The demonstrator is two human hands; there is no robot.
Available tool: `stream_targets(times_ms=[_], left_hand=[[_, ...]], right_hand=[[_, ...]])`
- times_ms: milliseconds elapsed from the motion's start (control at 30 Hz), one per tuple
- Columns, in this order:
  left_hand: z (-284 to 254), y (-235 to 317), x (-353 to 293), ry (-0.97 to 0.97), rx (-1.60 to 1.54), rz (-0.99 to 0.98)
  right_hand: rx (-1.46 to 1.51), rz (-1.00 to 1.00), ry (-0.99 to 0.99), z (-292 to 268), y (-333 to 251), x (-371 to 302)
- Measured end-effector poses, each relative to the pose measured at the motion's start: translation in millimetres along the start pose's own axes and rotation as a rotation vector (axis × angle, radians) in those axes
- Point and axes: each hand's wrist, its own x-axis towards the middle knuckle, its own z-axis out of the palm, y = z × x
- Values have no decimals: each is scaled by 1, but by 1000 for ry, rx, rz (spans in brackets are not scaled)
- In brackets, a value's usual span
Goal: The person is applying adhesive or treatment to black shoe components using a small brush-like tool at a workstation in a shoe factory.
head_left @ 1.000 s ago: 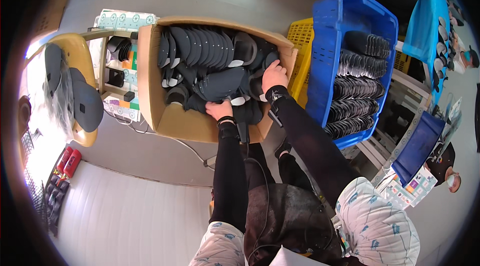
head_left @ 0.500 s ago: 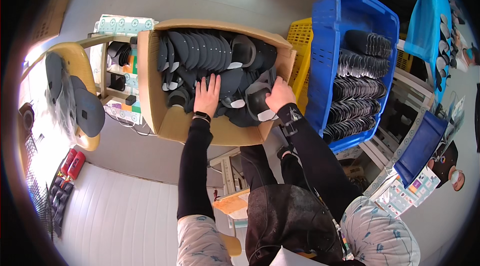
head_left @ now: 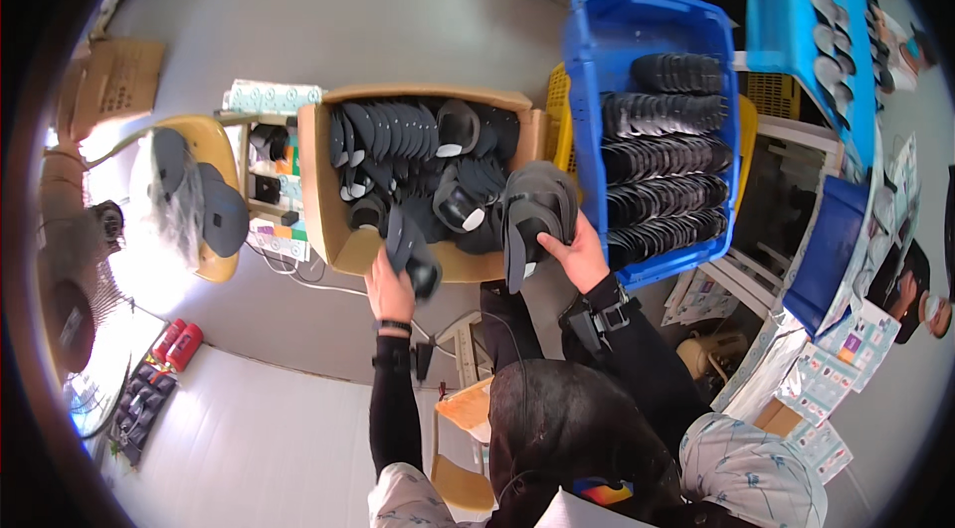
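Observation:
My left hand grips a dark grey curved piece over the near edge of the cardboard box. At the box's near right corner my right hand is closed on a stack of dark grey curved pieces, its thumb across the front one. More such pieces fill the box, in a tidy row at the back and loosely toward the front. Some have white edges. What these pieces are for cannot be made out.
Right of the box stands a blue crate with rows of dark pieces, beside yellow crates. On the left, a yellow chair holds bagged dark pieces. Further right are a blue-covered table and a blue bin. Other people sit nearby.
Both hands have come up out of the box, each now holding dark grey pieces. My left hand drew toward me, the right lifted a stack. The view has shifted somewhat.

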Motion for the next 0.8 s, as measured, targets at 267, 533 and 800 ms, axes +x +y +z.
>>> stream_targets(times_ms=[267, 533, 800], left_hand=[[-105, 110, -176, -265, -606, 214], [-81, 348, -302, -541, -633, 581], [23, 592, -423, -583, -161, 1238]], right_hand=[[292, -151, 117, -119, -133, -190], [771, -419, 595, -341, -133, -441], [1251, -519, 1146, -504, 9, -573]])
